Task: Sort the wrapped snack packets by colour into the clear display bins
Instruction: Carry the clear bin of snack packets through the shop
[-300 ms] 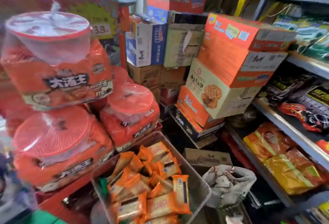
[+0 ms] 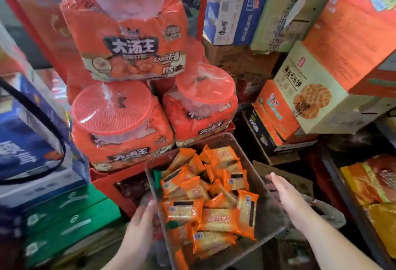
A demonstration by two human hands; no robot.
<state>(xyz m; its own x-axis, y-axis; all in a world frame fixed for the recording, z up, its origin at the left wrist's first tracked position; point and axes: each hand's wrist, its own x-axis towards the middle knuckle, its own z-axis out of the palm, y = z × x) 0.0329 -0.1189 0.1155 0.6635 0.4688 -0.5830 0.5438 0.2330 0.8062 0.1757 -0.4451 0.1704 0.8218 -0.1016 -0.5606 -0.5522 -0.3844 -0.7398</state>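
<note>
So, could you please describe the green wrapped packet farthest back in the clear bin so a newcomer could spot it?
Find the clear plastic bin at bottom centre, between the left hand and right hand, heaped with orange snack packets. Against its left wall, towards the far end, the green wrapped packet peeks out, mostly buried. Its green wrapper sets it apart from orange neighbours.

The snack packets (image 2: 186, 209) in the see-through bin (image 2: 265, 212) are bright orange with pale yellow biscuit pictures and small black bars, and one green packet (image 2: 157, 176) peeks out at the far left of the pile. The big packs (image 2: 132, 51) farther away are orange-red with black and white writing and red net tops, above a red crate (image 2: 107, 182). On the left are green boxes (image 2: 70, 216) and a blue box (image 2: 21, 136), and on the right are a cream box (image 2: 310, 91) with a round brown biscuit picture and an orange carton (image 2: 353, 29).
</note>
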